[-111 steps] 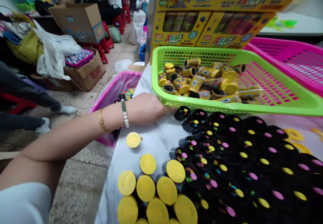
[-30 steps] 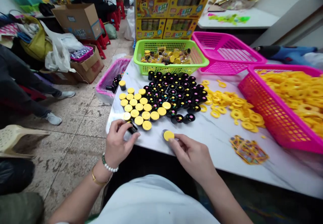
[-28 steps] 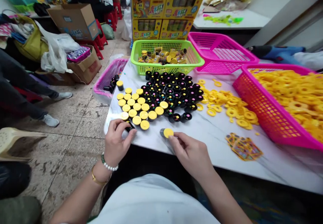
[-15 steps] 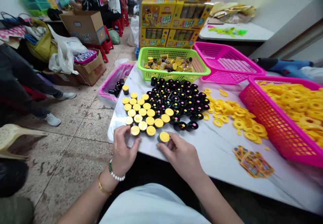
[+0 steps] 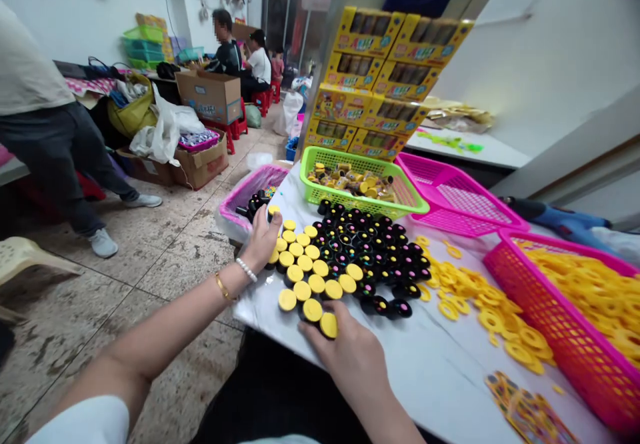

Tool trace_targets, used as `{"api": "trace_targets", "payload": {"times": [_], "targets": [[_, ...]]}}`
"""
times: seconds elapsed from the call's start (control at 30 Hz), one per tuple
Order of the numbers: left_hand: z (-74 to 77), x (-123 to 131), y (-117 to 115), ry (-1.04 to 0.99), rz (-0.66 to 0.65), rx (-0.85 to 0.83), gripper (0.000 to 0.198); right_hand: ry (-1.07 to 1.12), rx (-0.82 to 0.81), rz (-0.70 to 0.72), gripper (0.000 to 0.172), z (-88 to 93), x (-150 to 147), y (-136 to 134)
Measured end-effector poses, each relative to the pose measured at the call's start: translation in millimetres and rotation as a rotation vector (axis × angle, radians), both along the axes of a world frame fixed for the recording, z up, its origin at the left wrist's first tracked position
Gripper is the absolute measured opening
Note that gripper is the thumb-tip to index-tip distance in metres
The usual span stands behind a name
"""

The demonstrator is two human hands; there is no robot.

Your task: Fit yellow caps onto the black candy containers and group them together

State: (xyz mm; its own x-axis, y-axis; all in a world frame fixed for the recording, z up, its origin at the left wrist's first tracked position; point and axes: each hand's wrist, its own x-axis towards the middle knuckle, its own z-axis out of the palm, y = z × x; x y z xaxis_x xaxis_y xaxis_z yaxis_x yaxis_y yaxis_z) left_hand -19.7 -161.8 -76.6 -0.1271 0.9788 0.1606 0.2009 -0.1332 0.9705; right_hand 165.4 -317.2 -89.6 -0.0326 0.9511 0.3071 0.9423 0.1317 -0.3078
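Mesh green basket and round black cups beyond; right hand clasps yellow-lidded cup, left hand grip unclear.

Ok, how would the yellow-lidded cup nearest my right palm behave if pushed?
That cup would probably roll if tipped, given its round top. It's likely light, looking small against your right hand. The neighbouring cup sits close, so might get nudged.

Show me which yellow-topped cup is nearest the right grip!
The yellow-topped cup lowest in the picture, nestled in the right grip; other cups sit higher.
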Motion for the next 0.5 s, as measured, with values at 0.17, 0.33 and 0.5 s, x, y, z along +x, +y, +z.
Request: {"api": "trace_targets", "payload": {"times": [0.17, 0.33, 0.5], "targets": [[-0.5, 16, 38, -0.079, -0.086, -0.004, 0.072, -0.047, 0.028, -0.009, 0.036, -1.2, 0, 1], [-5.7, 24, 75, -0.168, -0.241, -0.082, 0.074, -0.068, 0.07, 0.012, 0.034, -3.8, -1, -1], [1.8, 44, 116, -0.279, -0.343, -0.193, 0.074, -0.094, 0.143, 0.011, 0.043, -7.5, -3, 1]]}}
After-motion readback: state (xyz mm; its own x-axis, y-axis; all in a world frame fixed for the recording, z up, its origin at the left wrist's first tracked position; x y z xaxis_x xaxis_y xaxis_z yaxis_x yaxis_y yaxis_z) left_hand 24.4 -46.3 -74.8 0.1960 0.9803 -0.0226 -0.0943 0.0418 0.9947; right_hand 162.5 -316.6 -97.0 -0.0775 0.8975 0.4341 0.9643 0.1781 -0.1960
